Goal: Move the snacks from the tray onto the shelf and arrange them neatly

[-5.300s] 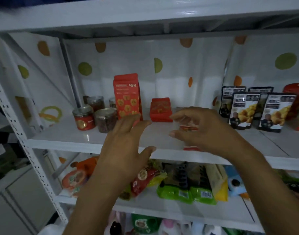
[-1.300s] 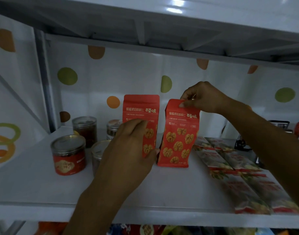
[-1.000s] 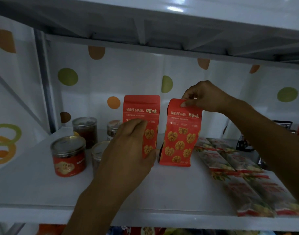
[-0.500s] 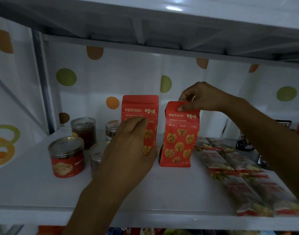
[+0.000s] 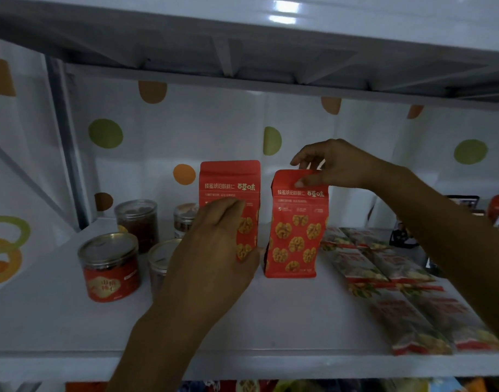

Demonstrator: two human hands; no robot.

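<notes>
Two red stand-up snack pouches upright on the white metal shelf (image 5: 73,329), a hand on each.

Head view: the left pouch (image 5: 230,182), red with a golden walnut print, stands mid-shelf, nearer the back edge. The left hand (image 5: 214,250) lies against its front with straight fingers, thumb by its lower right edge, not curled round it. Just beside it, a narrow gap apart, stands the right pouch (image 5: 296,236), its top seal pinched between thumb and fingers of the right hand (image 5: 336,165). Toward the left edge stand a red-labelled round tin with a clear lid (image 5: 109,267) and clear plastic jars (image 5: 136,222). Toward the right edge, flat transparent snack packets (image 5: 384,271) lie in rows reaching the front edge.
</notes>
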